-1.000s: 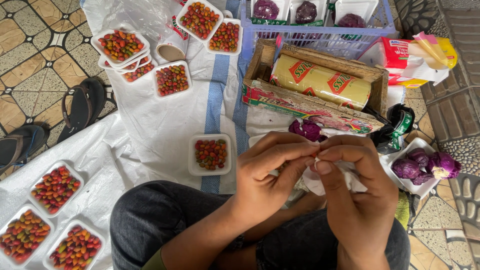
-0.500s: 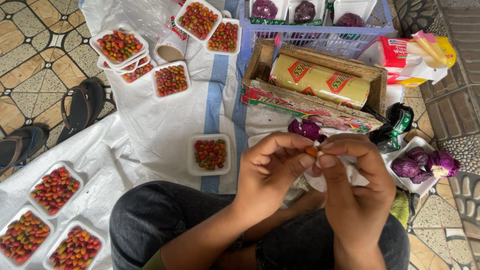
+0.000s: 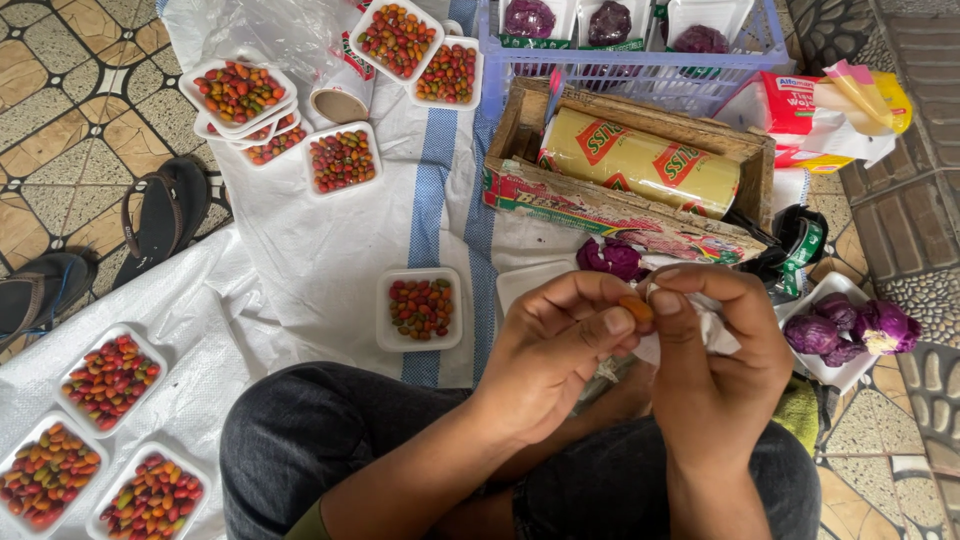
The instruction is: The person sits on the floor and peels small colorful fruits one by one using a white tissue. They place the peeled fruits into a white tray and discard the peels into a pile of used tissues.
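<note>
Orange-brown, a small round piece (image 3: 636,306) sits pinched between the thumb and forefinger of the left hand (image 3: 555,350), where half a second ago white wrap hid most of it. The right hand (image 3: 715,350) has closed in, its fingertips pressed on the piece and on crumpled white film (image 3: 712,328). Beyond lie a tray of mixed chillies (image 3: 421,308), purple cabbage (image 3: 612,258) and a wooden box holding a film roll (image 3: 640,165).

This looks like a market stall on a tiled floor (image 3: 60,90), with small white trays of chillies (image 3: 420,308) on a plastic sheet (image 3: 300,250).
</note>
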